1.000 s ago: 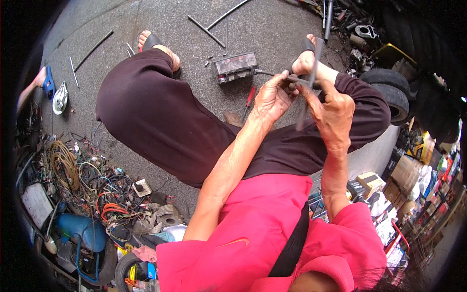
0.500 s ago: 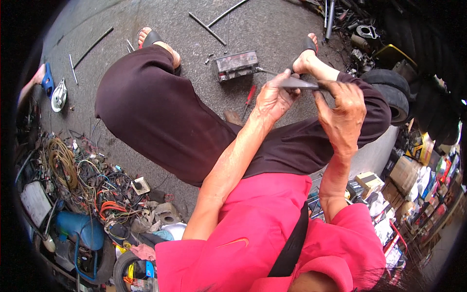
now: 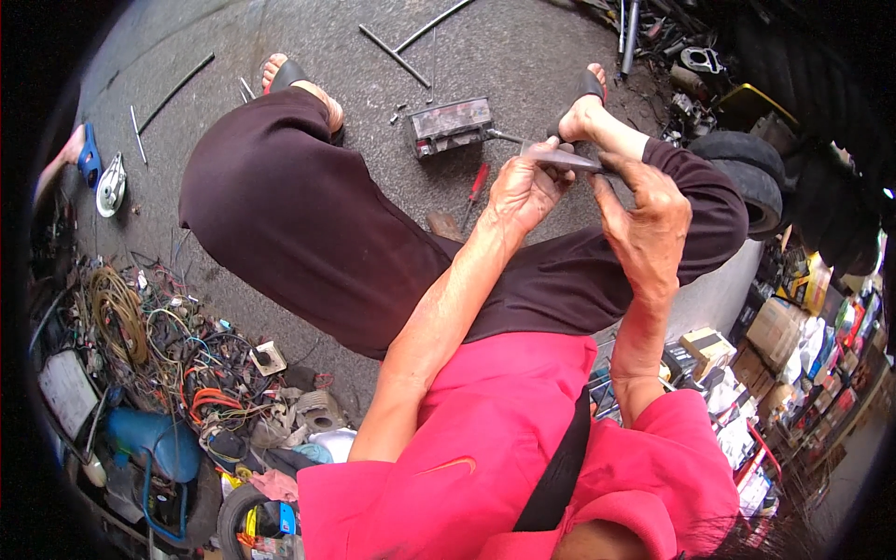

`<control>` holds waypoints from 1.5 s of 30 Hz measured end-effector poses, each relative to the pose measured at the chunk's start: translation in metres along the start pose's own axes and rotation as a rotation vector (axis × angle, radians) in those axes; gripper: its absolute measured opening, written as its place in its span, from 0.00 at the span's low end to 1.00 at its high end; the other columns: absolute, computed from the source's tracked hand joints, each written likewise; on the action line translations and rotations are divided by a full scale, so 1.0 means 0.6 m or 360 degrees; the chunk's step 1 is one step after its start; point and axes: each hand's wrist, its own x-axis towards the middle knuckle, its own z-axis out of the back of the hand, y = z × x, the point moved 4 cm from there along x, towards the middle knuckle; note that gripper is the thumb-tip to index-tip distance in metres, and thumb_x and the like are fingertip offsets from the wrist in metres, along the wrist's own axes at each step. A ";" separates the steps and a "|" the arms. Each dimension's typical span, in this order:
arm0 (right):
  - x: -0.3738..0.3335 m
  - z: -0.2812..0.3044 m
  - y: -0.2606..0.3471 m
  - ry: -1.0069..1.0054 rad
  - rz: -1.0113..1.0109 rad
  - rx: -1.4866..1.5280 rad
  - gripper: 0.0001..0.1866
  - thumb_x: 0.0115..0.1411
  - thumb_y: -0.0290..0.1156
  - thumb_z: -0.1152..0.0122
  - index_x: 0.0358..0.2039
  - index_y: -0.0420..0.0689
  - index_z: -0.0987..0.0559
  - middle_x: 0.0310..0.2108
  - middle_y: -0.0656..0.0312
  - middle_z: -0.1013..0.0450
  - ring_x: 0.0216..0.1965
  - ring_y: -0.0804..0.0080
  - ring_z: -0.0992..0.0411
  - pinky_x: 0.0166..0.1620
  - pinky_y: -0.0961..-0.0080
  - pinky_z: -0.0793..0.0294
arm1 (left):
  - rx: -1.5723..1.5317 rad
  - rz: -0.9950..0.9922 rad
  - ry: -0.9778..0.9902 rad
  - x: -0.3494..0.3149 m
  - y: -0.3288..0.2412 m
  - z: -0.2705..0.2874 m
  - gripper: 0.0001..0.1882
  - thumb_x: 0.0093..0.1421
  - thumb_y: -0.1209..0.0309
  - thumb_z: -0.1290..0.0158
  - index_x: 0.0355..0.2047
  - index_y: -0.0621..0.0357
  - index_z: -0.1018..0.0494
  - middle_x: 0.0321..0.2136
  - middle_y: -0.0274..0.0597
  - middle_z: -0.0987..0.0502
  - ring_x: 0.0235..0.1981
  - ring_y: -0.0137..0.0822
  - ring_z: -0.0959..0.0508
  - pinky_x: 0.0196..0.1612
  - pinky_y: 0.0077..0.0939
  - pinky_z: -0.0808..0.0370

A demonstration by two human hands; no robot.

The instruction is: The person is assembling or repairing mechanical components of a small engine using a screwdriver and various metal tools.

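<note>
A flat grey tapered piece (image 3: 567, 161), too smeared for its kind to be told, spans the gap between my two hands above my right shin. My left hand (image 3: 525, 194) has its fingers closed around one end. On the other end, my right hand (image 3: 646, 213) pinches with thumb and fingers, the fingertips partly hidden. Just beyond my left hand a dark box-shaped battery (image 3: 452, 129) rests on the ground. A thin metal rod (image 3: 504, 137) shows between the battery and my left fingers. Nearer to me lies a red-handled screwdriver (image 3: 479, 181).
A T-shaped metal wrench (image 3: 399, 58) lies beyond the battery. Tangled wires (image 3: 191, 350) and a blue tank (image 3: 154, 439) crowd the left. Tyres (image 3: 747, 177) stand at my right knee, with boxes (image 3: 707, 349) behind. Another person's blue sandal (image 3: 90, 157) is at far left.
My right hand has shifted slightly left, and the grey piece has moved a little left with it. My left hand stays almost in place, still gripping.
</note>
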 end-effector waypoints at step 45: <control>0.005 -0.007 0.011 -0.0010 0.0201 -0.0005 0.21 0.42 0.18 0.44 0.40 0.45 0.24 0.52 0.56 0.36 0.53 0.57 0.38 0.54 0.66 0.38 | 0.0020 -0.0039 0.0020 -0.006 -0.008 -0.004 0.08 0.56 0.69 0.45 0.29 0.62 0.28 0.25 0.40 0.25 0.25 0.32 0.27 0.34 0.25 0.27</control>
